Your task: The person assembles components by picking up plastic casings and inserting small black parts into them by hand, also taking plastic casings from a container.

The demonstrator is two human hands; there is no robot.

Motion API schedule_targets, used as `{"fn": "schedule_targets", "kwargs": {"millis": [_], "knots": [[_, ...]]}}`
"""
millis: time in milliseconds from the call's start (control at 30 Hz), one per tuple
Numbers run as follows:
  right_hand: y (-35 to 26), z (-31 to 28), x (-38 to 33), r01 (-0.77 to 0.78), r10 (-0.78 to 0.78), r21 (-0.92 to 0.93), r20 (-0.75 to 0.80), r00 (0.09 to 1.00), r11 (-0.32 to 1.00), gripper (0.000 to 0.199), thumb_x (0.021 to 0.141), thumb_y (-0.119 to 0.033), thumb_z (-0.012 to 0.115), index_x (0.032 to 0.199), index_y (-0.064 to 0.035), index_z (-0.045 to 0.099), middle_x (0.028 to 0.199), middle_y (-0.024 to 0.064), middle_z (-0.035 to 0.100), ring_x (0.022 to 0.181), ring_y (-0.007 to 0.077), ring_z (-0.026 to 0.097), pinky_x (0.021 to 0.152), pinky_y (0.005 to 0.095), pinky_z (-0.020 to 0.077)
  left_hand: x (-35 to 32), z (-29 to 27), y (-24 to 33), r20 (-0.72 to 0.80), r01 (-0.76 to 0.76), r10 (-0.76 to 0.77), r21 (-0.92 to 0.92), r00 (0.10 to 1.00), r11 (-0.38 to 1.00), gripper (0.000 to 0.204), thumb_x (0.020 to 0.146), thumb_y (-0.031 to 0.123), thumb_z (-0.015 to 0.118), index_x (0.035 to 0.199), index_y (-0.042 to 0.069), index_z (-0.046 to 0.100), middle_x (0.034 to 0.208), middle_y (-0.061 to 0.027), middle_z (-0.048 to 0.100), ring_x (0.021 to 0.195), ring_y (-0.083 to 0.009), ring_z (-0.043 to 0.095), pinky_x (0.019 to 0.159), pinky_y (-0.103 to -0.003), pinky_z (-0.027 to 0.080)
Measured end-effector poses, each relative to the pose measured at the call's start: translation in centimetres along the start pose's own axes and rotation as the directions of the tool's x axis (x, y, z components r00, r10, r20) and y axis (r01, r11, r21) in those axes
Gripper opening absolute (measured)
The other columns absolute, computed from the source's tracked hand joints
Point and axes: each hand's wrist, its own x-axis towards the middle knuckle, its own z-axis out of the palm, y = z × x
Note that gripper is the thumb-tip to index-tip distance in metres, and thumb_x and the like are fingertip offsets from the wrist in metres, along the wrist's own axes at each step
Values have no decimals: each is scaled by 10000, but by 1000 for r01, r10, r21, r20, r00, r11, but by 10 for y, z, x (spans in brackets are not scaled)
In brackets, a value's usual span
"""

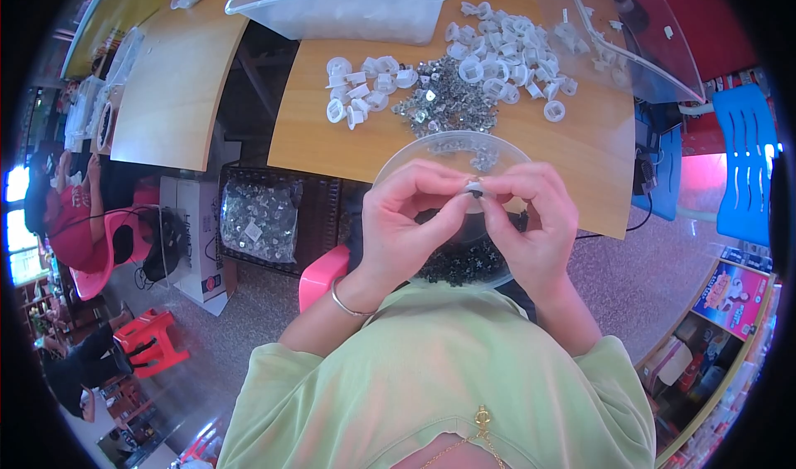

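Fingertips of my left hand (414,220) and my right hand (535,220) meet over a clear plastic bowl (398,164). Between them is pinched a small part (474,188), whitish with a dark underside; my fingers cover most of it. Many small black parts (464,262) lie in the bowl, close to my lap. Just beyond the bowl's far rim a heap of small shiny metal pieces (444,96) spreads on the wooden table (311,145). White round plastic caps (506,50) are piled to its right, and a smaller group of white plastic pieces (356,90) lies to its left.
A translucent bin (348,17) of white parts stands at the table's back, a clear box (638,54) at its right. A bag of metal pieces (259,220) sits in a dark crate left of me. A blue chair (744,150) stands right; another person (75,220) sits far left.
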Motion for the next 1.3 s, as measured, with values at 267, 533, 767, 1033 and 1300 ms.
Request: {"fn": "schedule_targets", "kwargs": {"millis": [267, 533, 767, 1033, 1300], "knots": [[2, 5, -3, -118, 124, 122, -43, 991, 985, 258, 652, 59, 700, 885, -37, 646, 794, 58, 580, 692, 145, 579, 608, 249, 479, -1, 1, -2, -15, -29, 29, -22, 999, 999, 137, 772, -117, 594, 895, -55, 592, 1015, -130, 578, 923, -161, 609, 782, -250, 525], [4, 6, -1, 3, -1, 22, -63, 998, 1000, 248, 634, 25, 718, 856, -47, 634, 774, 69, 590, 695, 188, 580, 633, 290, 478, -1, 4, -5, -25, -147, 148, 33, 989, 989, 147, 766, -135, 586, 889, -56, 581, 1023, -147, 571, 941, -180, 608, 799, -256, 533], [3, 9, 0, 89, -103, -116, -117, 988, 989, 258, 606, -1, 735, 832, -70, 630, 750, 68, 580, 685, 199, 578, 631, 310, 486, 0, 6, -3, -24, -229, 234, 134, 972, 964, 144, 751, -136, 607, 867, -54, 584, 1022, -160, 583, 907, -183, 621, 755, -249, 547], [3, 13, 4, 170, -196, -189, -131, 972, 967, 238, 607, -2, 734, 802, -79, 620, 724, 51, 563, 662, 193, 583, 584, 288, 484, 3, 6, -5, -35, -307, 324, 237, 946, 922, 146, 731, -119, 645, 831, -31, 586, 968, -154, 616, 830, -138, 619, 650, -215, 524], [7, 12, 4, 219, -236, -148, -111, 965, 964, 270, 606, 22, 729, 837, -82, 634, 750, 46, 570, 679, 185, 590, 593, 284, 484, 1, -1, 1, 50, -411, 432, 429, 900, 805, 191, 694, -86, 694, 842, 1, 610, 972, -148, 640, 799, -186, 636, 626, -239, 516]]}}
